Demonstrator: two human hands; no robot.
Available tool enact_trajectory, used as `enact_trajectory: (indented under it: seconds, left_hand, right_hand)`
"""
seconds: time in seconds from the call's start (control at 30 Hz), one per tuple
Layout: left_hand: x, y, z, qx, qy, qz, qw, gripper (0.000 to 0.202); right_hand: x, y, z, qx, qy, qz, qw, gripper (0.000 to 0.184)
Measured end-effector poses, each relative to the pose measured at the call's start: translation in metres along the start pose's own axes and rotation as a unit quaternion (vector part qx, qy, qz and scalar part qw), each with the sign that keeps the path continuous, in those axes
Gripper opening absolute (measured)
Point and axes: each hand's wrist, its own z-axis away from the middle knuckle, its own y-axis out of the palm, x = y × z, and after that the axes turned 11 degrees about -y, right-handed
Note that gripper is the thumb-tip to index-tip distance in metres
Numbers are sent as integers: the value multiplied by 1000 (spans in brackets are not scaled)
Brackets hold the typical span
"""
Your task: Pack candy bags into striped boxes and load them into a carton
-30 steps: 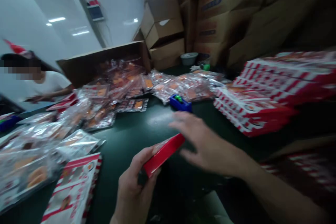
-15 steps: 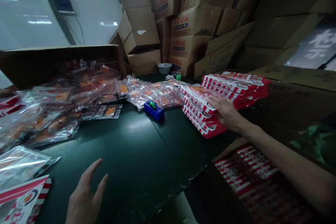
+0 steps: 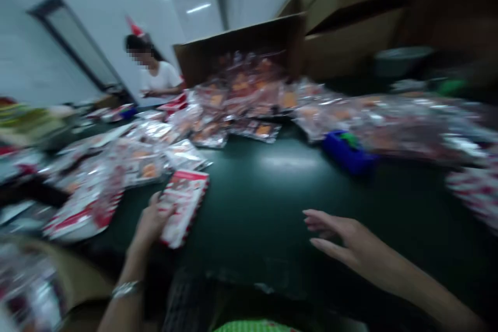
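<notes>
My left hand [image 3: 152, 220] grips the near edge of a flat red-and-white striped packet [image 3: 182, 205] lying on the dark green table [image 3: 257, 202]. My right hand [image 3: 342, 238] hovers over the table to the right of it, fingers stretched out and apart, holding nothing. A blue tape dispenser [image 3: 346, 151] sits beyond my right hand. Several clear plastic packets with orange contents [image 3: 249, 88] spill across the far table from a tipped cardboard box [image 3: 237, 41]. The picture is blurred by motion.
More clear and red-striped packets [image 3: 97, 187] cover the left of the table. A stack of striped boxes [image 3: 472, 192] shows at the right edge. Another person in a white shirt [image 3: 157, 75] works at the far left. Cardboard cartons [image 3: 350, 36] stand behind.
The view has swung left. My right hand has left the stack of striped boxes and come back over the table. My left hand, open before, now holds a striped packet.
</notes>
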Motion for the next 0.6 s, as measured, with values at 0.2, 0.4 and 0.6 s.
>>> enact_trajectory:
  seconds: [0.2, 0.4, 0.6]
  left_hand:
    - [29, 20, -17, 263, 74, 175, 946, 68]
    - [-48, 21, -18, 522, 222, 238, 789, 46]
    - [-152, 61, -6, 610, 280, 208, 711, 40]
  right_hand:
    - [0, 106, -131, 72, -8, -88, 993, 49]
    - [18, 54, -138, 97, -236, 219, 942, 100]
    - [-24, 28, -86, 154, -205, 336, 906, 120]
